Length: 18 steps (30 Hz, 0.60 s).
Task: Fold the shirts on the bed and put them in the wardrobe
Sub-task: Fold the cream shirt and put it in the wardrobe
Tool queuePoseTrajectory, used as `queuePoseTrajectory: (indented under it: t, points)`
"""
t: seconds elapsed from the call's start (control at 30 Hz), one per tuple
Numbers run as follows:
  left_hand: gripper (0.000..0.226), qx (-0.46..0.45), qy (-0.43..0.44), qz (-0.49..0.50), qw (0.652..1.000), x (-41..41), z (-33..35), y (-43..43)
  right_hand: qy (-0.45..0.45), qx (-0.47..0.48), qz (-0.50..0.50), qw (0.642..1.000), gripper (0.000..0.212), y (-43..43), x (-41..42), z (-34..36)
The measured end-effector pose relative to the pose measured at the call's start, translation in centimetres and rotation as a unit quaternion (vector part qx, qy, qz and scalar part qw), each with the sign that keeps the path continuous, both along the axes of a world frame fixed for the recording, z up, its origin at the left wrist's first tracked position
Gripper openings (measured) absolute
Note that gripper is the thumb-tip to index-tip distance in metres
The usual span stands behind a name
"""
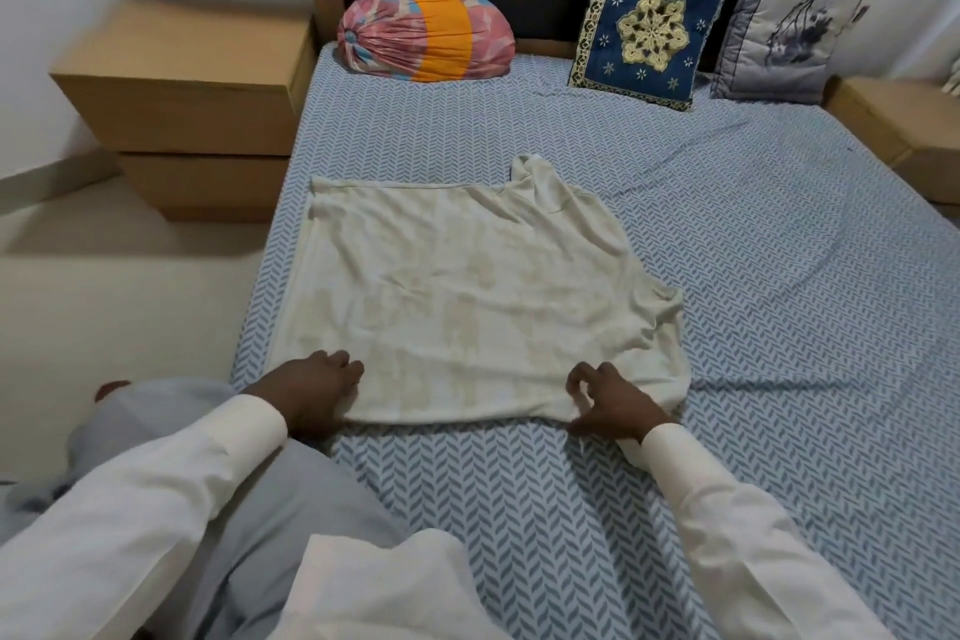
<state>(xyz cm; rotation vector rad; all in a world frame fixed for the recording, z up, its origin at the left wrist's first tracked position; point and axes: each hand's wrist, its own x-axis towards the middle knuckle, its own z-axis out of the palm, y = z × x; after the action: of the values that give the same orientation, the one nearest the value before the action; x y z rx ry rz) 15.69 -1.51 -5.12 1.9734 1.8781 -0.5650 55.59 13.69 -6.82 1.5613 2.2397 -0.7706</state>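
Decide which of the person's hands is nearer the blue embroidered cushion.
Right. The right hand, at the shirt's near right corner, lies almost straight in line with the blue cushion; the left hand, at the near left corner, sits farther left.

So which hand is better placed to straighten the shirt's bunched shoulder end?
Right. The right hand sits at the shirt edge beside that bunched end; the left hand holds the opposite hem corner.

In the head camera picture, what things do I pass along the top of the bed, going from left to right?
wooden bedside cabinet → pink and orange bolster → blue patterned cushion → grey cushion → second wooden cabinet
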Motion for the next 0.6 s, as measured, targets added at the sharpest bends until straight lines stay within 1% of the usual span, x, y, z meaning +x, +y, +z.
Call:
queuePoseTrajectory:
  t: [0.07,0.1,0.17,0.2,0.23,0.27,0.3,0.33,0.37,0.4,0.43,0.47,0.53,0.57,0.6]
  points:
    - [0.046,0.035,0.071,0.020,0.997,-0.7,0.4,-1.4,-0.034,0.092,-0.028,0.995,0.038,-0.6,-0.2,0.3]
    - [0.043,0.052,0.110,0.027,0.992,-1.2,0.6,-1.7,-0.053,0.122,-0.051,0.990,0.033,-0.6,-0.3,0.6]
    - [0.034,0.088,0.165,0.057,0.981,-1.8,1.6,-2.3,-0.059,0.127,-0.118,0.983,0.036,-0.2,-0.6,1.5]
    - [0.030,0.109,0.145,0.101,0.978,-2.2,2.4,-2.1,-0.032,0.104,-0.150,0.983,0.039,0.3,-0.8,1.9]
    - [0.026,0.125,0.083,0.165,0.975,-2.6,3.5,-2.0,0.023,0.067,-0.176,0.982,0.039,0.9,-1.2,2.9]
    - [0.020,0.125,-0.030,0.230,0.965,-2.6,5.0,-1.5,0.103,0.018,-0.202,0.974,0.034,1.5,-1.7,4.1]
    - [0.017,0.117,-0.172,0.281,0.937,-2.3,6.7,-1.1,0.203,-0.037,-0.234,0.950,0.024,1.7,-2.4,6.0]
    - [0.015,0.104,-0.320,0.325,0.884,-1.8,8.8,-1.1,0.299,-0.092,-0.250,0.916,0.018,1.7,-3.2,8.0]
    - [0.016,0.091,-0.455,0.351,0.813,-1.1,10.8,-1.0,0.382,-0.140,-0.235,0.883,0.023,1.7,-3.6,10.2]
    - [0.021,0.074,-0.554,0.349,0.752,-0.6,13.1,-0.9,0.452,-0.188,-0.197,0.849,0.033,1.7,-4.3,12.8]
    - [0.028,0.046,-0.617,0.328,0.714,0.1,15.0,-0.8,0.491,-0.222,-0.149,0.829,0.041,1.3,-4.8,15.4]
    - [0.029,0.015,-0.641,0.294,0.709,0.6,17.0,-0.7,0.510,-0.238,-0.098,0.820,0.043,1.1,-5.3,17.7]
    - [0.033,-0.013,-0.642,0.231,0.731,1.1,20.1,-0.1,0.518,-0.257,-0.007,0.816,0.041,0.4,-6.2,21.6]
    - [0.035,-0.018,-0.649,0.214,0.730,1.0,21.6,0.4,0.520,-0.260,0.030,0.813,0.041,0.4,-6.6,23.3]
    - [0.028,-0.032,-0.659,0.213,0.721,0.4,22.7,1.1,0.520,-0.270,0.065,0.808,0.039,0.5,-7.3,24.7]
